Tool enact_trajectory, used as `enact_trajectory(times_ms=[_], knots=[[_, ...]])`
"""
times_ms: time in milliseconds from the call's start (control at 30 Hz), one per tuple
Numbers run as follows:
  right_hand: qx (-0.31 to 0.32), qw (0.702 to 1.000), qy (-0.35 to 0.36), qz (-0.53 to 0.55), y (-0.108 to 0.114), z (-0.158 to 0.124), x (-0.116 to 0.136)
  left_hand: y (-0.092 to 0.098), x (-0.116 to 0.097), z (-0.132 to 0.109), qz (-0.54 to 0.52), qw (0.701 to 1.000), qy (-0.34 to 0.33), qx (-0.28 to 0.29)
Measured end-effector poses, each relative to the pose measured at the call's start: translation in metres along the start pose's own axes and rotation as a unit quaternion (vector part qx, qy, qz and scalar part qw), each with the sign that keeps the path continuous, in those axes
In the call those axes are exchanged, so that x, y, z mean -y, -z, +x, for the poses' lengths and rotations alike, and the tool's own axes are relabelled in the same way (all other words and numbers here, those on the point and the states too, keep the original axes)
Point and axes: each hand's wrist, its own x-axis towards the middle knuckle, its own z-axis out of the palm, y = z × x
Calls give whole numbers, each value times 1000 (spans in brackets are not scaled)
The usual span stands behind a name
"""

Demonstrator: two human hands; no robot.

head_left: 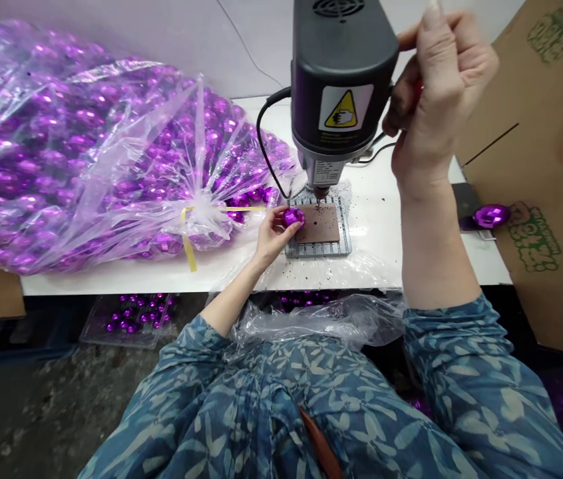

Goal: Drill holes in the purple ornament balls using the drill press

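Note:
My left hand (pixel 275 233) pinches a shiny purple faceted ball (pixel 293 217) at the left edge of a brown board (pixel 329 229). The board, with a small dark hole in it, lies on the grey slotted base plate (pixel 319 250) of a drill press (pixel 344 73). Just above the board is the drill's chuck (pixel 320 193), with a thin bit pointing down. My right hand (pixel 441 86) is raised at the machine's right side, its fingers closed round a feed lever that is mostly hidden; a bit of red shows between them.
A big clear plastic bag (pixel 112 153) of purple balls covers the table's left side. On the right, another purple ball (pixel 491 215) sits by a cardboard box (pixel 551 199). Dark shavings dot the white table (pixel 376 233). Below it stands a clear bin (pixel 116 336) of balls.

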Motion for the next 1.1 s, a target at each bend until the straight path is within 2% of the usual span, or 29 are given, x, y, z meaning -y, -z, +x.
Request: enact_trajectory(times_ms=[133,200,300,367,467,567,633,767,867,967,1033,1100], knots=[[12,1000,-6,-13,2,-2,0,13,0,-16,100,993,-59,-28],[12,1000,-8,-4,3,-2,-1,23,2,-19,156,981,-98,-62],[23,999,-15,27,2,0,-2,43,3,-9,208,953,-150,-163],[29,998,-28,45,2,5,-2,55,4,5,252,935,-164,-189],[31,996,-61,54,1,14,-2,68,6,30,337,922,-142,-127],[37,994,-87,60,-1,23,-7,69,12,50,391,911,-100,-78],[36,994,-90,51,-2,27,-10,64,16,57,417,901,-89,-72],[39,996,-78,7,3,27,-18,53,24,56,451,885,-111,-42],[64,988,-98,-103,24,23,-26,51,31,51,459,879,-124,-29],[83,956,-134,-246,68,22,-40,54,38,48,453,881,-132,-33],[80,923,-164,-339,107,23,-51,57,41,47,444,884,-140,-31],[76,868,-205,-446,146,24,-64,58,43,46,435,888,-148,-25]])
